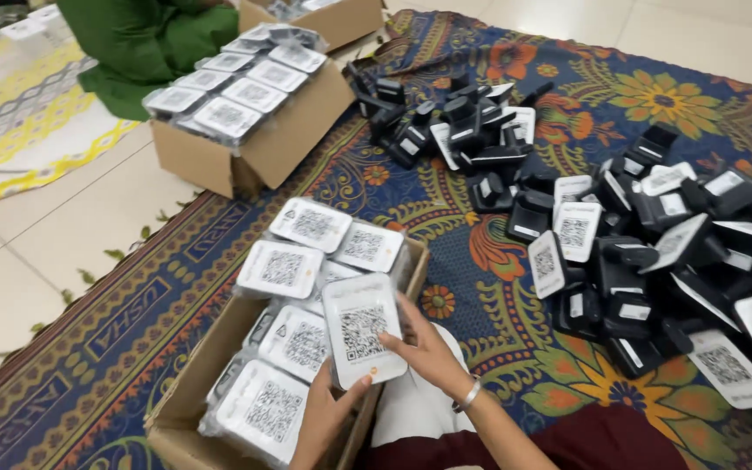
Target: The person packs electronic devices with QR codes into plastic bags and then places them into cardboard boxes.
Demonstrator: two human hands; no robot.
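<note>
A: step? 
B: looks like packing, both hands on one white code-printed plaque (363, 331), held over the near cardboard box (186, 402)
A: grip? 
B: right hand (424, 348) clasps its right edge, left hand (328, 413) pinches the bottom corner. Next it likely needs a free slot among the wrapped plaques (293, 270)

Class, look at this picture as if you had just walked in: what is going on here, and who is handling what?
A person sitting on a patterned floor mat holds a white, plastic-wrapped card unit with both hands, the left hand under its lower edge and the right hand at its side. It is over an open cardboard box filled with similar wrapped units. A second filled box stands further off, beside another person in green. Loose black devices lie heaped on the mat to the right.
</note>
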